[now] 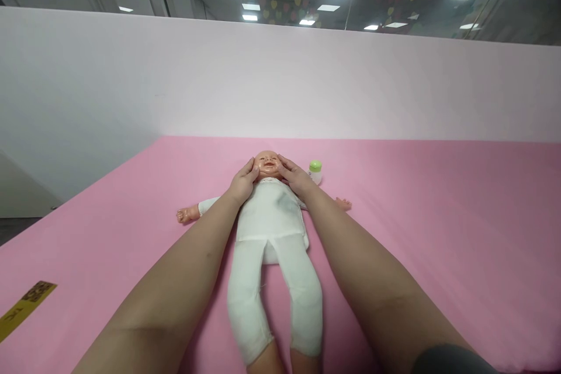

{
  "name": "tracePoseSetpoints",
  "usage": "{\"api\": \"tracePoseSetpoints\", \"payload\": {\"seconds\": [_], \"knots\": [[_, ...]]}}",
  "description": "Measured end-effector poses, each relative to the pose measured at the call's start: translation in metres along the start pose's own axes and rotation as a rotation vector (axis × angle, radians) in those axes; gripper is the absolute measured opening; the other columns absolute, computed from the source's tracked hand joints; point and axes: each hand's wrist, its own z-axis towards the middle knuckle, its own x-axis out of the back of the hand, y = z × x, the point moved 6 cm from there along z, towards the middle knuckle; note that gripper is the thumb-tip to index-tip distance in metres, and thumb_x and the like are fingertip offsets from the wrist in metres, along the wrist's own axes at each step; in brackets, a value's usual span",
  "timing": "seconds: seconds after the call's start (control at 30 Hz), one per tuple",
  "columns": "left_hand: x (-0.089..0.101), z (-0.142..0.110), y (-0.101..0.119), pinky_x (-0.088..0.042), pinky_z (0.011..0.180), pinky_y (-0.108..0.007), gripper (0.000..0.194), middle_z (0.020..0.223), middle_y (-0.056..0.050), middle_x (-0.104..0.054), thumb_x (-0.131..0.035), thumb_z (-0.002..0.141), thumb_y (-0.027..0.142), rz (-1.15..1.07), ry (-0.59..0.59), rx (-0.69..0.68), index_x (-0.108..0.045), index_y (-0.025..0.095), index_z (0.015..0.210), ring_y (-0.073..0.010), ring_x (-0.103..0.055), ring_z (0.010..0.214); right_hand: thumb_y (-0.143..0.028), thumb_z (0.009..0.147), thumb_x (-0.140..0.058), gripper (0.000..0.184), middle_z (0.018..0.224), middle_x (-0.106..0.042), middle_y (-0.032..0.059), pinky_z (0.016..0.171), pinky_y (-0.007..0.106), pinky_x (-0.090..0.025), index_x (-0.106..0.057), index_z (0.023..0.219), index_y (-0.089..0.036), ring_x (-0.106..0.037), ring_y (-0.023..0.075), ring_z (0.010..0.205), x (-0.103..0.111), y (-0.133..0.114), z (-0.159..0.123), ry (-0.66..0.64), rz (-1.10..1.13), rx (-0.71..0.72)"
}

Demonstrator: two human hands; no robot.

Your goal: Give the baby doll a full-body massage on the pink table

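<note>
A baby doll [269, 228] in white clothes lies on its back on the pink surface [438, 216], head away from me, arms spread out. My left hand [243, 181] rests against the left side of the doll's head [267, 165], fingers lying along its cheek. My right hand [294, 177] cups the other side of the head in the same way, fingers stretched along the cheek. Both forearms run along either side of the doll's body.
A small bottle with a green cap [315, 171] stands just right of the doll's head. A yellow label [24, 307] lies at the near left edge of the pink surface. A pale wall panel [280, 82] rises behind it.
</note>
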Motion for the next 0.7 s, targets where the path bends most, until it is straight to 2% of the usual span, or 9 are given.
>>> {"api": "tracePoseSetpoints", "payload": {"seconds": [0.1, 0.2, 0.37, 0.43, 0.53, 0.63, 0.7], "knots": [[0.001, 0.002, 0.0, -0.033, 0.125, -0.042, 0.081, 0.166, -0.01, -0.041, -0.062, 0.096, 0.064, -0.019, -0.003, 0.0, -0.042, 0.02, 0.162, -0.0304, -0.042, 0.152, -0.049, 0.08, -0.086, 0.083, 0.157, -0.054, 0.0024, 0.121, 0.042, -0.043, -0.051, 0.154, -0.033, -0.053, 0.0251, 0.142, -0.001, -0.004, -0.003, 0.022, -0.107, 0.029], [0.002, 0.0, 0.005, -0.029, 0.127, -0.041, 0.087, 0.167, -0.011, -0.04, -0.064, 0.094, 0.066, 0.072, -0.009, -0.028, -0.04, 0.019, 0.163, -0.0302, -0.038, 0.154, -0.046, 0.074, -0.091, 0.094, 0.156, -0.055, 0.0046, 0.119, 0.044, -0.045, -0.047, 0.156, -0.032, -0.055, 0.0268, 0.14, -0.001, -0.002, -0.003, 0.077, -0.169, 0.023], [0.001, -0.006, 0.015, -0.031, 0.125, -0.042, 0.105, 0.167, -0.012, -0.039, -0.08, 0.082, 0.063, 0.226, -0.045, -0.041, -0.033, 0.02, 0.166, -0.0337, -0.038, 0.153, -0.05, 0.075, -0.09, 0.094, 0.158, -0.052, 0.0048, 0.121, 0.045, -0.043, -0.047, 0.157, -0.032, -0.053, 0.0278, 0.143, 0.001, -0.004, -0.003, 0.078, -0.2, 0.008], [0.002, -0.007, 0.015, -0.032, 0.125, -0.043, 0.106, 0.167, -0.012, -0.04, -0.083, 0.081, 0.06, 0.161, -0.034, -0.024, -0.034, 0.019, 0.166, -0.034, -0.039, 0.153, -0.049, 0.078, -0.088, 0.092, 0.158, -0.053, 0.0044, 0.122, 0.044, -0.041, -0.046, 0.158, -0.031, -0.052, 0.0272, 0.144, 0.001, -0.007, -0.005, 0.039, -0.172, -0.002], [0.0, -0.009, 0.013, -0.038, 0.122, -0.045, 0.102, 0.164, -0.012, -0.045, -0.086, 0.081, 0.051, -0.079, -0.057, 0.042, -0.036, 0.021, 0.164, -0.0337, -0.046, 0.148, -0.05, 0.084, -0.084, 0.082, 0.157, -0.054, 0.0014, 0.125, 0.044, -0.039, -0.049, 0.156, -0.032, -0.052, 0.0256, 0.145, 0.001, -0.008, -0.006, -0.017, -0.11, -0.003], [-0.004, -0.011, 0.011, -0.049, 0.114, -0.048, 0.093, 0.156, -0.011, -0.055, -0.083, 0.085, 0.045, -0.342, -0.123, 0.142, -0.038, 0.024, 0.163, -0.0331, -0.059, 0.137, -0.052, 0.088, -0.079, 0.071, 0.152, -0.06, -0.0007, 0.122, 0.047, -0.043, -0.053, 0.152, -0.035, -0.058, 0.0251, 0.139, 0.001, -0.002, -0.004, -0.052, 0.007, -0.018], [-0.004, -0.013, 0.012, -0.052, 0.111, -0.049, 0.089, 0.15, -0.012, -0.061, -0.082, 0.085, 0.043, -0.424, -0.099, 0.194, -0.04, 0.025, 0.162, -0.0332, -0.063, 0.132, -0.053, 0.091, -0.075, 0.065, 0.146, -0.065, 0.0008, 0.118, 0.047, -0.048, -0.056, 0.15, -0.034, -0.063, 0.0256, 0.133, -0.001, 0.001, -0.002, -0.065, 0.101, -0.028]]}}
